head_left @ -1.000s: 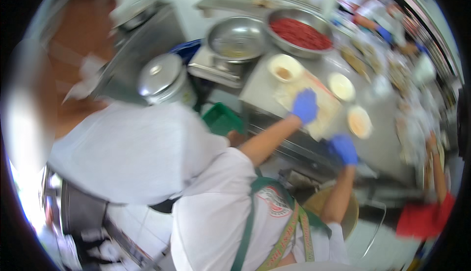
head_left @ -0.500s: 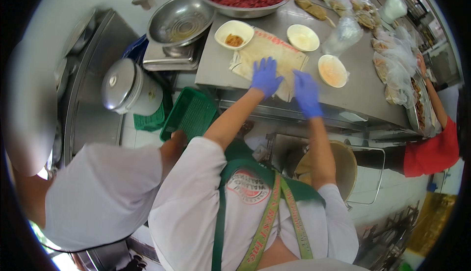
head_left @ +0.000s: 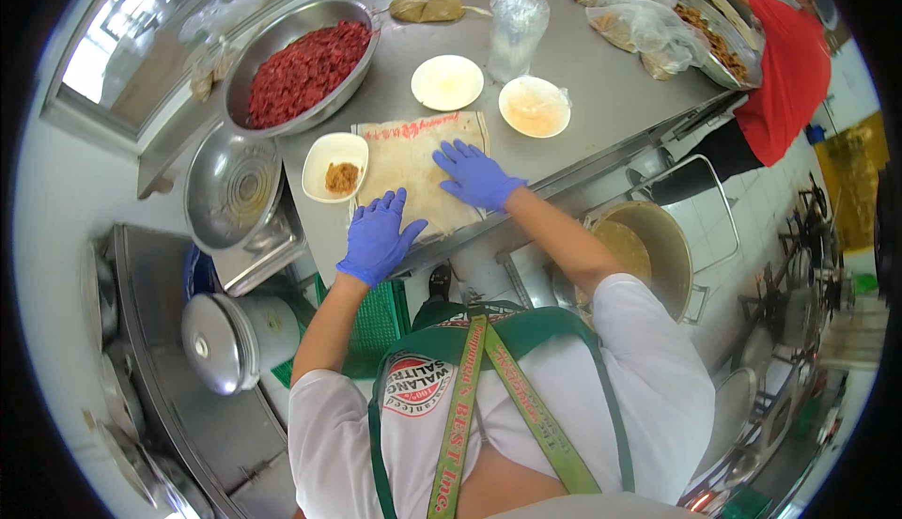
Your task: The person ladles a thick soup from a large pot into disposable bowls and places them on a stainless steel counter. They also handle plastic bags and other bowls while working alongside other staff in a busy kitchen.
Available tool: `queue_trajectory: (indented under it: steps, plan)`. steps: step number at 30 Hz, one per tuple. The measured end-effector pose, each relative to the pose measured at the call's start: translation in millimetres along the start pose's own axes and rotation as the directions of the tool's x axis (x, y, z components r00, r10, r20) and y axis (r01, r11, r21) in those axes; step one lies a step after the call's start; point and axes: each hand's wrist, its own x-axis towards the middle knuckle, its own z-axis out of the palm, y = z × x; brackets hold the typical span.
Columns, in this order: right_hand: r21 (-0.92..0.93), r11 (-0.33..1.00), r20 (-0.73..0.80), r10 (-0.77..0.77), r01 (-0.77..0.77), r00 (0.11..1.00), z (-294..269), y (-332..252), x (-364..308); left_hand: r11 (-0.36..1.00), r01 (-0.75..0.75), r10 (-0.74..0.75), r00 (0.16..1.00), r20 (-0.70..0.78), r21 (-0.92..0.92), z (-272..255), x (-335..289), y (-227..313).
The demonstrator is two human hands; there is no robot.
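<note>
A beige cloth (head_left: 404, 167) with red lettering along its far edge lies spread on the steel table. My right hand (head_left: 473, 177), in a blue glove, rests on its right half with the fingers spread out. My left hand (head_left: 379, 237), gloved the same way, is at the cloth's near left corner, fingers apart and holding nothing. Just beyond the left hand stands a squarish white bowl (head_left: 316, 160) of brown paste, touching the cloth's left side. Past the far edge are a round white dish (head_left: 447, 82) with pale contents and a white bowl (head_left: 505, 104) of something pale orange.
A steel basin (head_left: 340, 82) of red meat stands back left, beside another steel bowl (head_left: 209, 185). Clear plastic bags (head_left: 517, 35) stand behind the dishes. Below the table are a lidded pot (head_left: 214, 345), a green crate (head_left: 390, 312) and a large pot (head_left: 673, 265). Someone in red (head_left: 789, 77) works at right.
My view has swung, so the table appears turned. My left hand has shifted from the cloth's middle to its near left corner, and my right hand from its right edge onto it. The cloth lies flatter.
</note>
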Motion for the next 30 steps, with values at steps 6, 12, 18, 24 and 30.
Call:
queue_trajectory:
  steps: [6,12,18,24,30]
  plan:
    - [-0.011,0.885,-0.401,0.422,-0.465,0.813,-104.4,85.2,14.7,0.935,-0.354,0.353,0.934,-0.057,-0.009,-26.5,24.9,-35.8]
    - [0.347,0.689,-0.464,0.716,-0.636,0.521,-113.3,160.7,6.9,0.731,-0.668,0.639,0.742,-0.202,-0.142,-24.1,170.7,3.1]
    - [0.26,0.533,0.034,0.828,-0.805,0.559,-99.0,194.3,10.1,0.645,-0.756,0.716,0.649,-0.256,-0.112,10.4,306.6,91.6]
    - [0.462,0.344,0.171,0.87,-0.817,0.463,-126.4,189.2,9.8,0.68,-0.72,0.675,0.688,-0.266,-0.136,35.8,312.4,94.1]
    - [0.513,0.656,-0.273,0.736,-0.554,0.619,-163.0,160.1,112.1,0.705,-0.668,0.226,0.53,-0.817,-0.239,-2.8,315.8,72.9]
